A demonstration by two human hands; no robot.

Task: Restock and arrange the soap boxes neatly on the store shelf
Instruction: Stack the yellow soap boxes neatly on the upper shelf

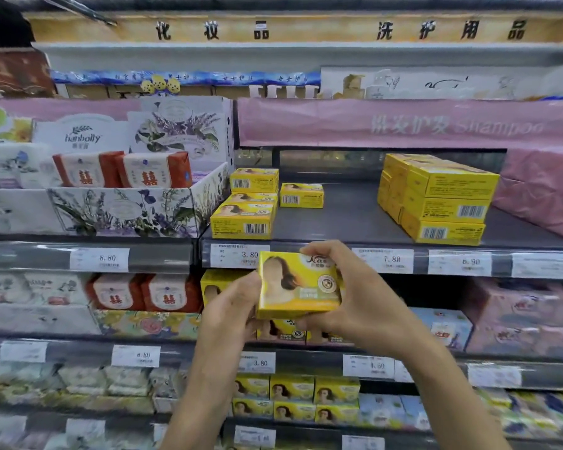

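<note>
Both hands, left hand [229, 306] and right hand [348, 287], hold a yellow soap box [298, 285] below the shelf [348, 219] front edge; a careless push could topple the stack [246, 206].

Yellow soap box [298, 285] between both hands [348, 298], before shelf [355, 219].

A shop: shelves [355, 219] stacked with soap boxes [242, 220], price tags [238, 257] along their edges just beside the fingers [329, 251], a category sign [273, 30] far above them.
</note>
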